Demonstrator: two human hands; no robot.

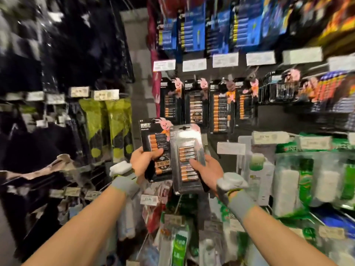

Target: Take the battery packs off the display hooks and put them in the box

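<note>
Left hand (143,161) grips one battery pack (153,138), right hand (208,172) grips a second pack (189,150); neither is boxed, no box in view, and hanging packs (196,106) remain on the display (272,120).

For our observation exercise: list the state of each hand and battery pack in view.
left hand, grips the black pack.
black pack, off its hook, held up.
right hand, grips the shiny pack.
shiny pack, off its hook, held up.
hanging packs, on display hooks.
</note>
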